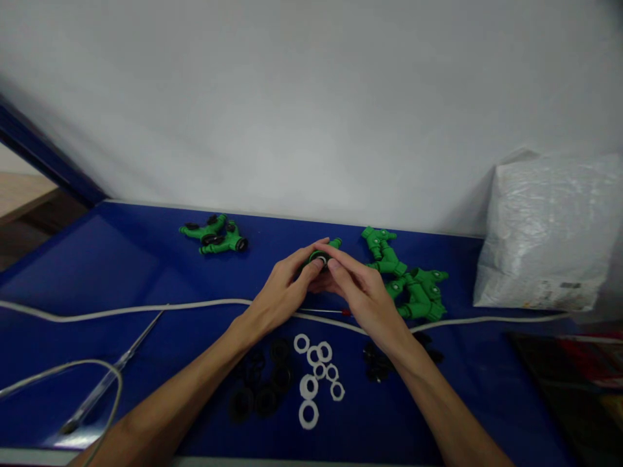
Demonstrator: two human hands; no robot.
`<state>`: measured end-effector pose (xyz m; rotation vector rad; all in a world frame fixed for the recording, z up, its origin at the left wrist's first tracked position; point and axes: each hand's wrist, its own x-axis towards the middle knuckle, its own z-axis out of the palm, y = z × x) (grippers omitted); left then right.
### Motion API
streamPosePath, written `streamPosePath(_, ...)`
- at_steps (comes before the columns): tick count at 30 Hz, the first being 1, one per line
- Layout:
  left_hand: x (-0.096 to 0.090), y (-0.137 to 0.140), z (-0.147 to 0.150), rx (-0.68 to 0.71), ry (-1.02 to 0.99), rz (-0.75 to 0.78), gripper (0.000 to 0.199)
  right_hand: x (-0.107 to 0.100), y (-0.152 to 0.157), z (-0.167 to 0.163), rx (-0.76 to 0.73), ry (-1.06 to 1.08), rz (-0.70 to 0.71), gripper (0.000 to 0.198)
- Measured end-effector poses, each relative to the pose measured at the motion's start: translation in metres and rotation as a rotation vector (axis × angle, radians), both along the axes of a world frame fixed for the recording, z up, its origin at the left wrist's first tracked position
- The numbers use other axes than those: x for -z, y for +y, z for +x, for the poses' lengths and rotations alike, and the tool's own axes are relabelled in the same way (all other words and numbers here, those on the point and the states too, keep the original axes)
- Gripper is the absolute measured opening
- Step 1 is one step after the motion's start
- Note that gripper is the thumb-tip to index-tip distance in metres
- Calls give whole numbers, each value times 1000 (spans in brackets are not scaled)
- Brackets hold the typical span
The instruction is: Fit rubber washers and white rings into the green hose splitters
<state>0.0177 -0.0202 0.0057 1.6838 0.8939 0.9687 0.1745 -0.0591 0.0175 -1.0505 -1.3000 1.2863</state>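
Note:
Between both hands I hold a green plastic hose splitter (335,243), its round end with a white ring facing me. My left hand (287,279) wraps it from the left, the thumb at the ring. My right hand (357,275) closes on it from the right, its thumb pressing near the same ring. Fingers cover most of the piece. Below the hands lie several white plastic rings (308,414), with black rings (242,403) to their left. Small black parts (377,363) are partly hidden by my right forearm.
Green splitters with black fittings (224,240) lie at the back left, and more green splitters (421,292) are piled right of my hands. A white cable (195,305) crosses the blue table (146,272). A red-handled screwdriver (321,311), a pointed tool (117,366) and a wrapped package (545,233) are also there.

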Motion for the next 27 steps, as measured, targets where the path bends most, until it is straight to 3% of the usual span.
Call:
streamPosePath(6, 5, 0, 2, -13, -5, 24, 46, 1, -1, 0, 2, 11, -7, 37)
streamPosePath(18, 6, -4, 5, -22, -62, -26, 45, 2, 0, 0, 33, -145, 112, 34)
streamPosePath(27, 7, -8, 6, -35, -107, -45, 42, 1, -2, -3, -6, -96, 133, 30)
